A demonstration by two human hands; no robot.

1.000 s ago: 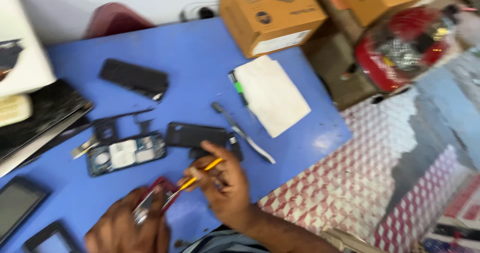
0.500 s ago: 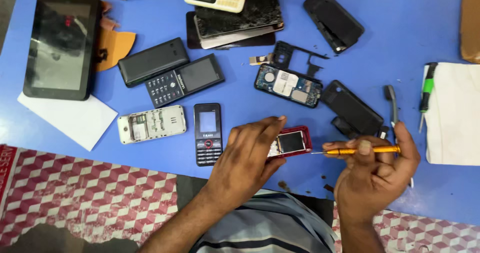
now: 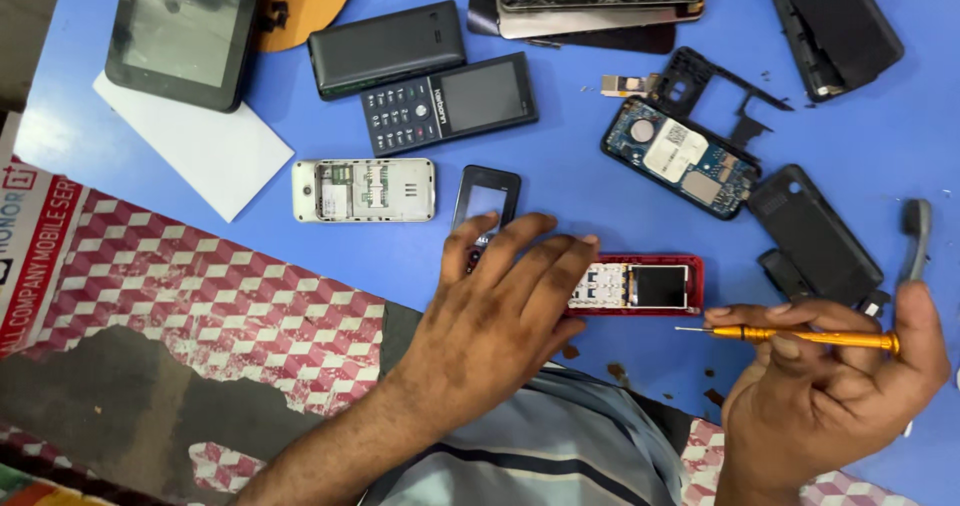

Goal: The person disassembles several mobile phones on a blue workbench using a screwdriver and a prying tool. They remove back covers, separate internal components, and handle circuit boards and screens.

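While the left hand (image 3: 500,306) lies spread flat across a red phone (image 3: 640,286), the right hand (image 3: 830,386) beside it grips an orange screwdriver (image 3: 800,337).

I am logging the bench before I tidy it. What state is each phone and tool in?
Red-framed small phone: front cover off, keypad contacts bare, left hand on it.
Orange-handled metal screwdriver: in right hand grip.
White phone body: opened.
Blue circuit board: bare.
Black keypad phone: intact, screen dark.
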